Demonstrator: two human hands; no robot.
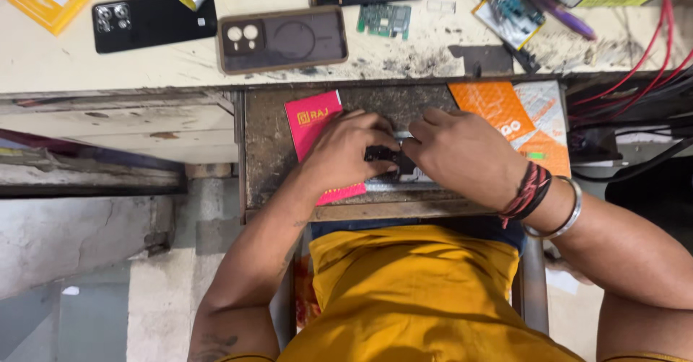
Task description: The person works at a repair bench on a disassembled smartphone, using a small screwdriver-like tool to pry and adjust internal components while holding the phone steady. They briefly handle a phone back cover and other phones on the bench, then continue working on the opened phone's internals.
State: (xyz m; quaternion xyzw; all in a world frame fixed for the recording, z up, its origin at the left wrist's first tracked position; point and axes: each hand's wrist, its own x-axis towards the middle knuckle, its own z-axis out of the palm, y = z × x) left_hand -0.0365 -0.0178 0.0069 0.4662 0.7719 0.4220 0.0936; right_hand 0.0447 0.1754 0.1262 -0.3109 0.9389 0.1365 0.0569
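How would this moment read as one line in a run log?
left hand: gripping small black part | right hand: gripping same part | place: open drawer | nearby: pink booklet, orange packet

A person in a mustard-yellow short-sleeved shirt (419,297) over dark blue trousers (404,226). The right wrist carries a plain silver bangle (570,214) and, just beside it, wound red and black thread bands (529,192). Dark tattoo marks show on the left forearm (253,261).
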